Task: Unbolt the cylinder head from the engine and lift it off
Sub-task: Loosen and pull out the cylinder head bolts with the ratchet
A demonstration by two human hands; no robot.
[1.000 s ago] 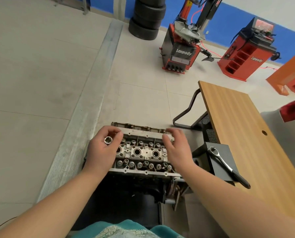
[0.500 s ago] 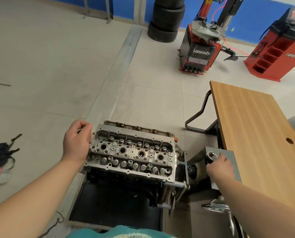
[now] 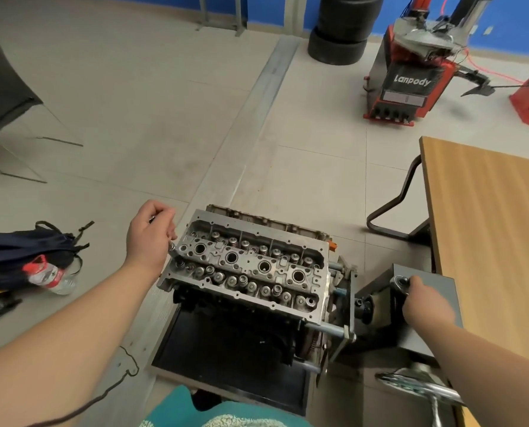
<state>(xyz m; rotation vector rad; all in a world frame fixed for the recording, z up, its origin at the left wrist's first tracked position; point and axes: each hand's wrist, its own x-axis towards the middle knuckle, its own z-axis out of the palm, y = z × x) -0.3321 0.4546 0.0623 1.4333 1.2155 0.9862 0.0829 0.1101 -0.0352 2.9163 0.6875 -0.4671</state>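
Cylinder head (image 3: 248, 266) still seated on engine (image 3: 241, 328), centre frame, valve gear and four plug wells facing up, engine on stand over black drip tray (image 3: 226, 371). Left hand (image 3: 150, 238) at head's left end, just off the corner edge, fingers curled round a small socket (image 3: 171, 246) whose shiny end pokes out below the fist, close to or touching head's left rim; can't tell which. Right hand (image 3: 426, 303) over on grey box (image 3: 423, 306) to right of engine, fingers wrapped round ratchet (image 3: 401, 282), only the round head end showing past the knuckles. Narrow gap btwn head's right end and box, taken up by stand bracket (image 3: 346, 306) and shaft. Wood table (image 3: 488, 229) edge runs close behind box, hemming in right side. Open floor beyond far edge of head and to left; metal floor channel (image 3: 251, 131) running diagonally away. Dark bag w/ plastic bottle (image 3: 49, 277) on floor well left of engine. Chair (image 3: 4, 97) far left, tyre stack (image 3: 340, 35) and red tyre machine (image 3: 411, 75) far back, well apart from engine.
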